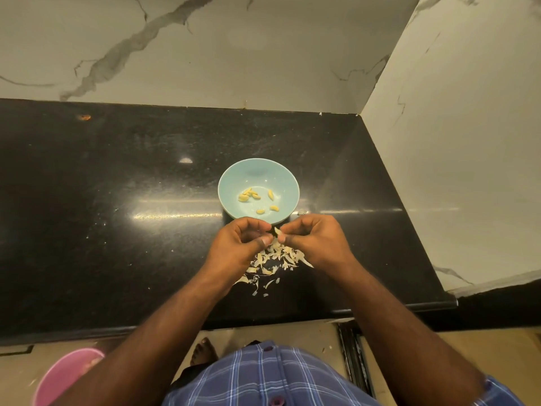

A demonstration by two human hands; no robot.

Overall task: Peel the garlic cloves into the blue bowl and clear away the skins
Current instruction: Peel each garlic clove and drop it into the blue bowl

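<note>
left hand (246, 240): fingers curled in, pinching one side of a garlic clove (277, 231)
right hand (311, 238): curled too, thumb and fingertips pinching the clove's other side
clove: held between both hands, just in front of the blue bowl (231, 178), above the skins (273, 260)
bowl: several peeled cloves (257, 199) lie in it
risk: the clove is small — it could slip from the pinch and drop into the skins, or a loose flake could drift into the bowl so close by
risk: the skins are light and scattered, so a careless sweep would likely spread them toward the counter's edge
surface: glossy black countertop (117, 186), speckled with tiny flakes
room: marbled wall (234, 48) behind and at right — a pink bin (61, 379) on the floor, lower left
</note>
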